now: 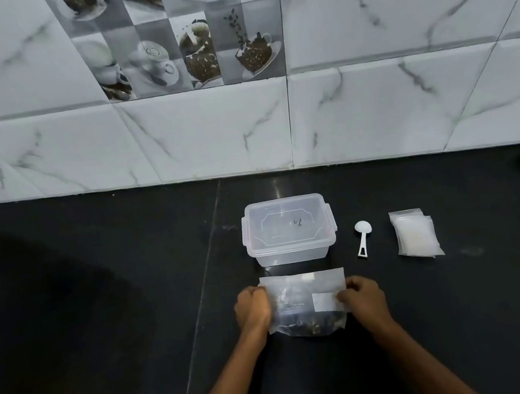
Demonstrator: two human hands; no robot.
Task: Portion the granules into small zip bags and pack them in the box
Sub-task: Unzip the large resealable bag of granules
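A large clear zip bag (302,300) with dark granules (308,326) at its bottom stands on the black counter, near me. My left hand (253,308) grips the bag's left edge and my right hand (363,299) pinches its right edge. Just behind the bag sits a clear plastic box (287,229) with its lid on and clip handles at the sides. A small white scoop (363,236) lies to the right of the box. Farther right lies a stack of small clear zip bags (415,234).
The black counter (98,284) runs back to a marble-tiled wall (210,130). A seam in the counter slants down to the left of the box. The counter's front edge is close below my forearms.
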